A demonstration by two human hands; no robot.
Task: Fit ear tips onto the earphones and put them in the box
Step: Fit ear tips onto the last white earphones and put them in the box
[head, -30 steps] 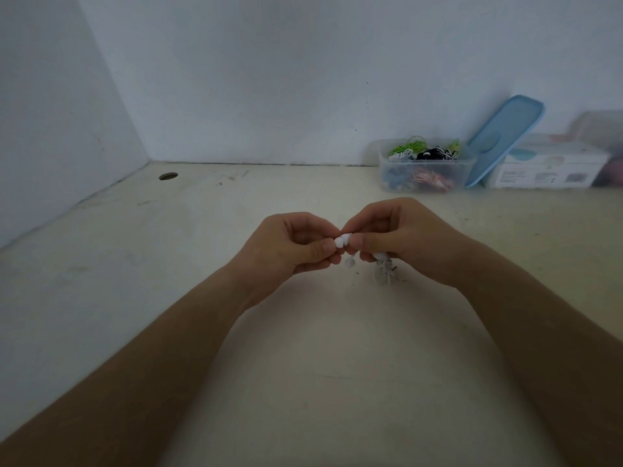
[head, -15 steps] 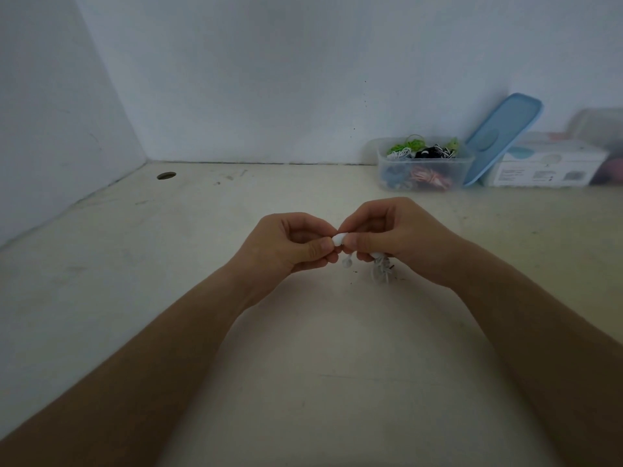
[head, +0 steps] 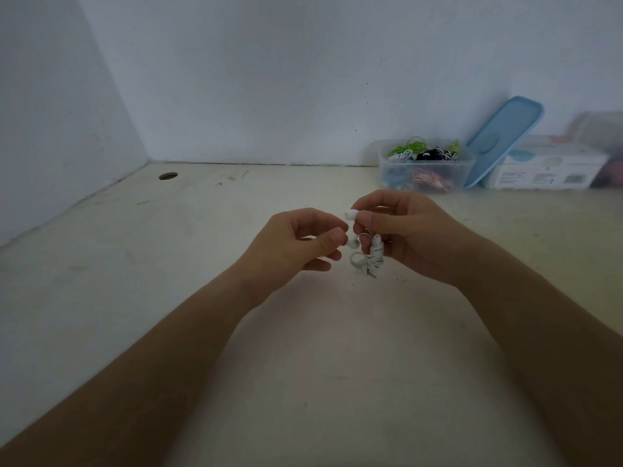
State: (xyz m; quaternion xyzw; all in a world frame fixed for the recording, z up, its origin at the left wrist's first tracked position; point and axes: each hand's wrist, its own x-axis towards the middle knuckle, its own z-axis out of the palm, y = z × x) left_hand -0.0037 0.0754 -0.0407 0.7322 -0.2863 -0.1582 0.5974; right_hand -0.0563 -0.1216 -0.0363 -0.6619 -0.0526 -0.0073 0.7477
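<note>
Pale desk [head: 141,271], box [head: 383,167] far right. Right hand [head: 409,232] pinching white earphones [head: 350,215]. Left hand [head: 296,242] thumb against forefinger, contents unclear.

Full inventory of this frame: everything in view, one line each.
earphones: one pair, white, cable coiled, held above the table centre
box: one, clear, open, back right by the wall, coloured cable bundles inside
lid: one, blue, leaning on the wall right of the box
carton: one, white, right of the lid
container: one, clear, blurred, far right
hole: one, dark, back left of the table
table: one, off-white
wall: two faces, pale grey, back and left
left hand: fingers curled beside the earphones; contents unclear
right hand: grips the earphones, pinching one earbud
</note>
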